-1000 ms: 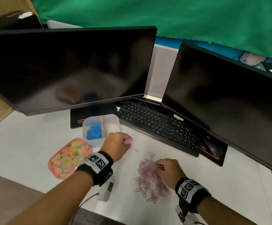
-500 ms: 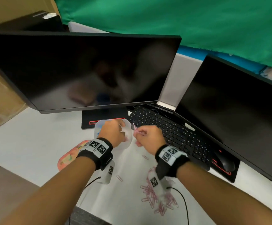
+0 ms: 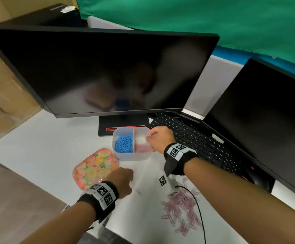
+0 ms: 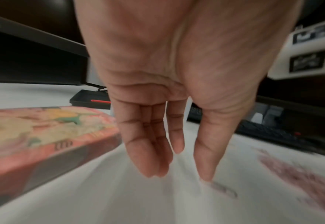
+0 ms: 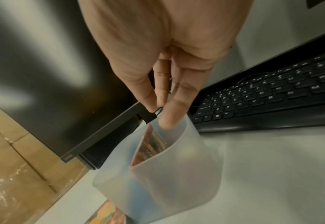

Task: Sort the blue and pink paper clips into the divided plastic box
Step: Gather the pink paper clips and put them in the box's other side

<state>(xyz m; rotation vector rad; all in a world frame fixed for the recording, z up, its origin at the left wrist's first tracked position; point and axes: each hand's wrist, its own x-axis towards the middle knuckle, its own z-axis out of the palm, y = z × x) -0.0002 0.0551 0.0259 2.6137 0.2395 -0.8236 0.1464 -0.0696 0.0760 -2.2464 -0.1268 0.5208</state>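
From the head cam, the divided plastic box (image 3: 131, 156) sits on the white desk (image 3: 37, 155) just near the left monitor's stand, with blue paper clips (image 3: 123, 144) in its left compartment and pink paper clips (image 3: 142, 148) in the right one. The right hand (image 3: 159, 138) hovers over the right compartment, while the left hand (image 3: 123, 182) is down near a single loose pink clip (image 3: 138, 191), next to a floral lid (image 3: 95, 169). A pile of pink clips (image 3: 182, 208) lies on the near right. Left wrist cam: fingers (image 4: 148, 151) straight and relaxed, holding nothing, thumb tip right by the blurry clip (image 4: 224, 191). Right wrist cam: fingers (image 5: 169, 115) loosely extended over the box rim (image 5: 177, 141), nothing in them as far as I can see.
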